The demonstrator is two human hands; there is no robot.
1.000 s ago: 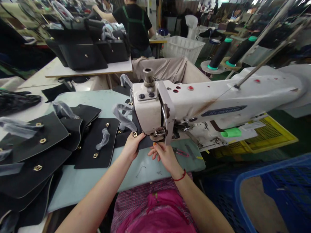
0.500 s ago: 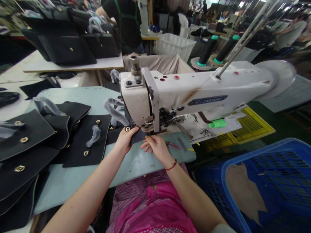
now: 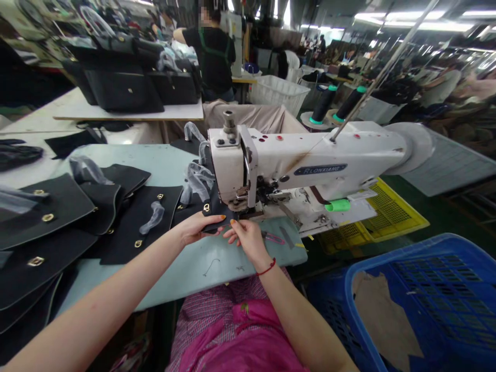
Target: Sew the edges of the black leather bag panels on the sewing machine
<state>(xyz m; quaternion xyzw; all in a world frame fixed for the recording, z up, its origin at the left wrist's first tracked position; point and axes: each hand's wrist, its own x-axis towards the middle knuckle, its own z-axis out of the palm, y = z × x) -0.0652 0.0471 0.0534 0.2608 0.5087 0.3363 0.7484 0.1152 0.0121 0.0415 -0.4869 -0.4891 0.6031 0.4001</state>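
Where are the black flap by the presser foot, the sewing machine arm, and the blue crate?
Black flap (image 3: 219, 216), head view, on its surface beside the gold clasp.
Sewing machine arm (image 3: 310, 155), head view, on the white casting above the nameplate.
Blue plastic crate (image 3: 387, 256), head view, on its top rim.

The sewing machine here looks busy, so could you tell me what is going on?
A person is at a white industrial sewing machine, with the left hand and right hand both on a black panel beside the presser foot. More black panels with gold-coloured fittings lie on the pale green table to the left. A blue plastic crate sits lower right, and a co-worker in a black shirt stands further back.
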